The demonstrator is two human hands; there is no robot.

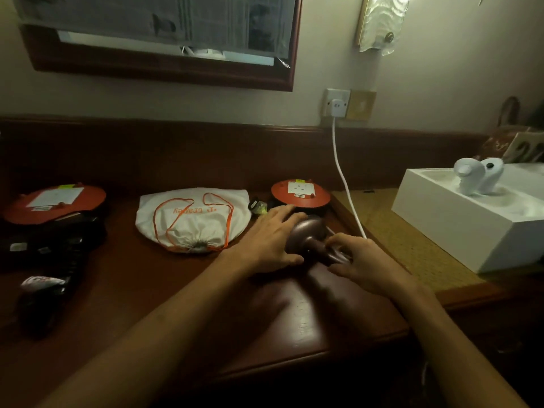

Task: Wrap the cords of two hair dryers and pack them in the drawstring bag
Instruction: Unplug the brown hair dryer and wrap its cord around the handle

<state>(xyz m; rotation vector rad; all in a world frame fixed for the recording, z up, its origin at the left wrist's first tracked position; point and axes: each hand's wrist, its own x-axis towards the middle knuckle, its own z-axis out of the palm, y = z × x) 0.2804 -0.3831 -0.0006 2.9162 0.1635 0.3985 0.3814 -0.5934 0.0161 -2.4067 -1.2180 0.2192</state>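
- My left hand (269, 240) lies over the round head of the brown hair dryer (306, 235), fingers spread and pressing it to the counter (182, 290).
- My right hand (365, 260) is curled round the dryer's handle; something thin sits under my fingertips there, but I cannot tell whether it is the cord.
- This dryer lies on the counter in front of me, between the drawstring bag (191, 219) and the woven mat (412, 248) on my right.
- I see no tidy coil on this dryer, so I judge its cord not yet wrapped, or barely started.
- The second dryer (44, 293), dark, lies well apart at the far left of the counter, too dim for me to tell how its cord sits; I take it as untouched.
- The bag lies flat, mouth cinched towards me, orange cords (173, 222) looped across its top. Nothing is packed, as far as I can see.
- Left to do, by my reckoning: wrap both cords, open the bag, put both dryers in, pull it closed.
- A white cable (341, 169) runs from the wall socket (337, 106) down to the mat; it passes just behind my right hand, and I cannot tell whether it belongs to this dryer.
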